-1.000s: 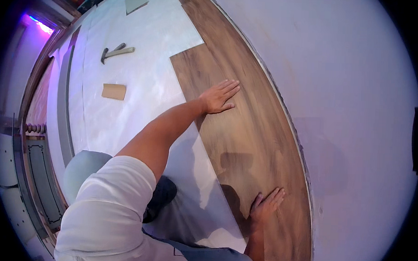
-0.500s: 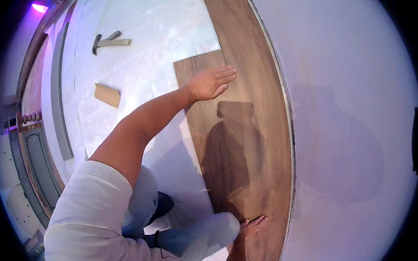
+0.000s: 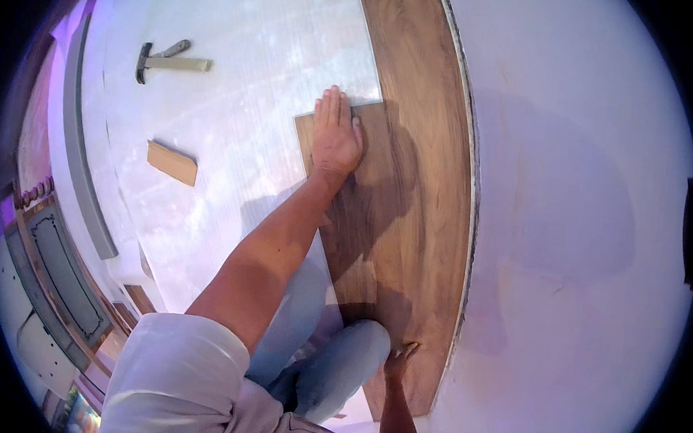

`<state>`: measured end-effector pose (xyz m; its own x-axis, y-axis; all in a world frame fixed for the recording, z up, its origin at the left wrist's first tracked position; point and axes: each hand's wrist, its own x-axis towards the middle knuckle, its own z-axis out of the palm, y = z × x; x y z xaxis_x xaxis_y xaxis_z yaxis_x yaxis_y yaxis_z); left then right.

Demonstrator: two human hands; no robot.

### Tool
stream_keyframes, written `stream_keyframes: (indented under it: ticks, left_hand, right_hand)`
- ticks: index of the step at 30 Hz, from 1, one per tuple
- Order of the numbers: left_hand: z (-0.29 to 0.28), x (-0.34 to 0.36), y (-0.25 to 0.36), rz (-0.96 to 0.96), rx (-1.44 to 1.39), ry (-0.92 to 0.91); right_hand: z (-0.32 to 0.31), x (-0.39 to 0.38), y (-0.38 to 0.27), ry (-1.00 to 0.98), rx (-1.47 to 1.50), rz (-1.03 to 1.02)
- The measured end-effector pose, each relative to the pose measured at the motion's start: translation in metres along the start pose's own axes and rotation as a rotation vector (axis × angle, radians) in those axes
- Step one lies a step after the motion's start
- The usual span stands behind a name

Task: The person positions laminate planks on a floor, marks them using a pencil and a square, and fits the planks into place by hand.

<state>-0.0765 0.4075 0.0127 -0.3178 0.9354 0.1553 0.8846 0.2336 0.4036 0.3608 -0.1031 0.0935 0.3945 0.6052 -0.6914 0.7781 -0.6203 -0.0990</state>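
My left hand (image 3: 337, 136) lies palm down across the squared end of a wood-look floor plank (image 3: 352, 281), its fingers straight and reaching just past the end edge onto the pale sheet. Lower down, my right hand (image 3: 399, 357) rests on the planking beside my bent knee, fingers stretched out; part of it is in shadow. Neither hand grips anything. A row of the same planking (image 3: 439, 181) runs along the wall and extends farther than the plank under my left hand.
On the pale sheet (image 3: 235, 113) lie a hammer (image 3: 180, 63), another grey-handled tool (image 3: 174, 49) against it and a brown cardboard piece (image 3: 172, 163). A long grey strip (image 3: 78, 146) is at left, near a framed panel (image 3: 66, 271). The white wall (image 3: 559, 247) borders the planking.
My left hand has shifted left to the plank's end, its fingers now pointing away from me instead of rightward. The right hand stays low on the planking. The view has shifted slightly.
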Motion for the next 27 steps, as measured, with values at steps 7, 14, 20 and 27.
stream_keyframes:
  ticks: [7,14,20,27]
  left_hand:
    - [0.001,0.002,-0.002,-0.117,-0.053,-0.014]
    - [-0.002,-0.02,-0.004,-0.224,-0.151,-0.075]
    - [-0.013,-0.008,0.004,-0.172,-0.178,-0.156]
    - [-0.017,0.005,0.01,-0.165,-0.066,-0.159]
  right_hand:
    - [-0.096,0.121,-0.2,0.178,0.16,-0.498]
    - [-0.097,0.217,-0.508,0.193,-0.265,-1.289]
    - [-0.1,0.288,-0.582,0.287,-0.387,-1.494]
    - [-0.157,0.301,-0.67,0.324,-0.2,-1.108]
